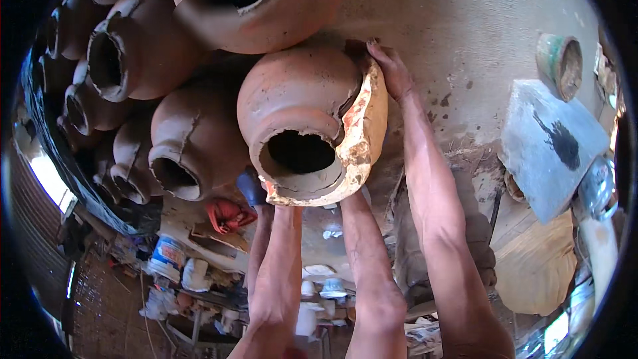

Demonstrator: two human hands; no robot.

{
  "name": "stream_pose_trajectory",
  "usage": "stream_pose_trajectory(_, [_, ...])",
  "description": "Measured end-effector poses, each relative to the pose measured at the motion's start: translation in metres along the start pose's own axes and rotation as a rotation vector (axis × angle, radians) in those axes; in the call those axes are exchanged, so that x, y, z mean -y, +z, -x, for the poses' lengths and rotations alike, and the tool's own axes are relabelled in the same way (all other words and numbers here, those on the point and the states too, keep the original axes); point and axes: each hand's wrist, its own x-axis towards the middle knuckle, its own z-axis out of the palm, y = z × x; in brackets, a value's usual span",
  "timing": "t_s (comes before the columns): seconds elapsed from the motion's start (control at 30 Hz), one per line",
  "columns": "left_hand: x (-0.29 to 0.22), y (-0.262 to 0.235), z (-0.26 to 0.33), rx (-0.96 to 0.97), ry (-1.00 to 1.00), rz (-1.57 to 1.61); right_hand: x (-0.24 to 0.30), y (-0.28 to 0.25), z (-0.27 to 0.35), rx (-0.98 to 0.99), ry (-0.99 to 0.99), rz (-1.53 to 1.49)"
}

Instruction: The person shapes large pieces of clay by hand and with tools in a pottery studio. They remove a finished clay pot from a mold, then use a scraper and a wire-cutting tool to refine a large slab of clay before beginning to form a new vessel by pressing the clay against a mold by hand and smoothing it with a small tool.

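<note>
One cracked clay pot [299, 103], mouth toward the viewer and cased in a pale mould shell [365, 139], lies against the stacked pots [153, 80], the right hand [392, 70] flat on its far side, left hand [269, 196] hidden beneath, grip unclear.

Warm daylight falls evenly on the clay pots [199, 93], their mouths in deep shadow. Glare burns at the near left and right edges. The fisheye rim bends lines and fades to soft black.
</note>
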Motion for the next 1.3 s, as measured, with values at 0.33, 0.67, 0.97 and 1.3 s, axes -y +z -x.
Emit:
stream_pose_trajectory(0.33, [-0.027,-0.031,-0.026,-0.061,0.095,0.041,-0.026,0.015,-0.014,0.207,-0.061,-0.487])
stream_pose_trajectory(0.67, [-0.031,-0.047,-0.031,-0.086,0.087,0.062,0.001,0.019,0.001,0.250,0.069,-0.712])
stream_pose_trajectory(0.97, [-0.035,-0.054,-0.041,-0.098,0.079,0.084,-0.011,0.016,0.029,0.005,-0.325,-0.167])
stream_pose_trajectory(1.3, [-0.037,-0.072,-0.035,-0.114,0.060,0.082,-0.004,0.023,0.099,-0.151,-0.222,-0.227])
